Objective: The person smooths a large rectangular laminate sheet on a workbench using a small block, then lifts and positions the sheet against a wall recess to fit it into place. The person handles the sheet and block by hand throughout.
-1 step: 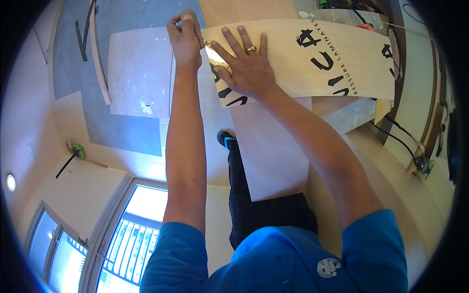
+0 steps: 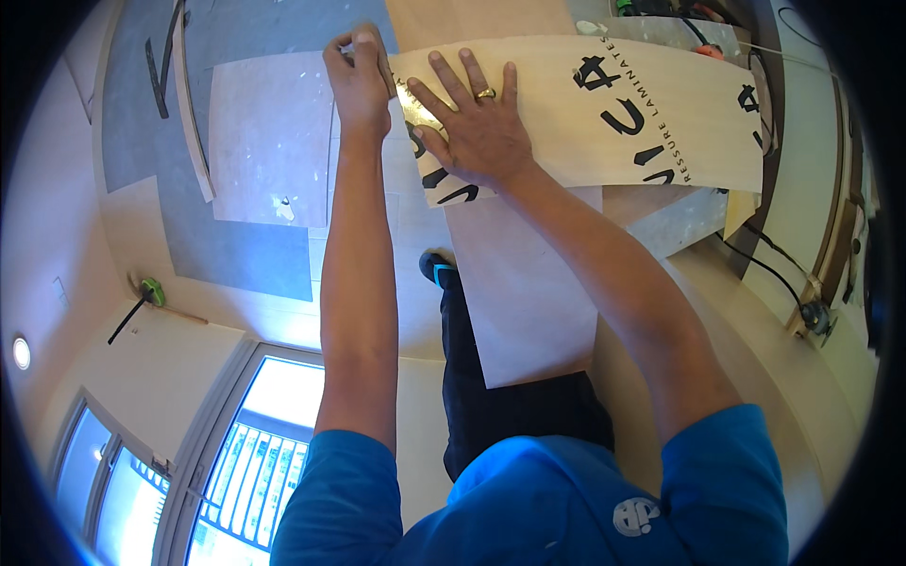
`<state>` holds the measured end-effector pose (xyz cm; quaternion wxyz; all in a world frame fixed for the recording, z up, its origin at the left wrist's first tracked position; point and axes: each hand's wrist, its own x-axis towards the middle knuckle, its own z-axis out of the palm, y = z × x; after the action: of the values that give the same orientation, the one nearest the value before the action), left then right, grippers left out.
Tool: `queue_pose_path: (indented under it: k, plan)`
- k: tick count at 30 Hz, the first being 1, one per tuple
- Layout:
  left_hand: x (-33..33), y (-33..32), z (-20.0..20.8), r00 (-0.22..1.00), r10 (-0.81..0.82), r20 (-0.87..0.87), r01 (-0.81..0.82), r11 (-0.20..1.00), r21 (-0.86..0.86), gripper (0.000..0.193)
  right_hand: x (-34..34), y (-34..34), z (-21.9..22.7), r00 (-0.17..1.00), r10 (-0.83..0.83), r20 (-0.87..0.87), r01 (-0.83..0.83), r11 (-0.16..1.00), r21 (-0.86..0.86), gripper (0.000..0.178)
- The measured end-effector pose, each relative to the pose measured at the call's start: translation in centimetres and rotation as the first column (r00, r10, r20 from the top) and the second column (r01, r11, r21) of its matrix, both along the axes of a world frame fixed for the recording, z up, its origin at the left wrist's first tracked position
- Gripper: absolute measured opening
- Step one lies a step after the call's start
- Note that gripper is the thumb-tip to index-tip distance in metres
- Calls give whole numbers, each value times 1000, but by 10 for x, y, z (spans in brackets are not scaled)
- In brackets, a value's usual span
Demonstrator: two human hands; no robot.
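Note:
A cream laminate sheet (image 2: 557, 123) with black lettering lies in front of me. My right hand (image 2: 486, 127) rests flat on its left part, fingers spread, a gold-coloured ring on one finger. My left hand (image 2: 359, 80) is closed around a small, flat, brownish block (image 2: 385, 68), mostly covered by the fingers. The block stands against or very close to the sheet's left edge; whether it touches cannot be made out. Beneath the sheet a plain pale board (image 2: 538, 292) reaches toward my lap.
Another pale board (image 2: 269, 141) lies on grey sheeting (image 2: 241, 250) at the left, beside thin curved strips (image 2: 192, 113). Black cables (image 2: 769, 264) and a small power tool (image 2: 816, 316) are at the right. A green-and-black tool (image 2: 151, 292) stands far left, near a glass door (image 2: 250, 462).
My left hand has shifted very slightly down and to the right with the block. The right hand and the sheet stay where they were.

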<state>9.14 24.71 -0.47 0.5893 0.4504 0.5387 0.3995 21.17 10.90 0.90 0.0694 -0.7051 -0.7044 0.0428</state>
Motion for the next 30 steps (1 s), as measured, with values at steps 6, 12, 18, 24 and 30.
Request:
queue_pose_path:
  k: [6, 12, 18, 24, 30]
  plan:
    - [1, 15, -1, 997, 23, 71, -28, 996, 79, 53, -1, 4, 1, 1000, 4, -1, -4, 1000, -10, 60]
    - [-4, -9, -13, 999, -42, -10, 42, 992, 115, 58, 1, 8, 3, 999, -6, 41, 9, 997, -77, 61]
    - [7, 22, -1, 996, 11, 90, -14, 999, 31, 59, 0, 5, 2, 1000, -13, -19, 12, 999, -51, 62]
    - [2, 3, -10, 999, -29, 14, 29, 1000, 12, 64, 3, 7, 3, 999, -5, 47, 8, 999, -54, 61]
    - [-3, -8, -9, 998, -28, -61, 28, 1000, -9, 65, 0, 8, 0, 1000, -4, 24, 5, 999, -33, 60]
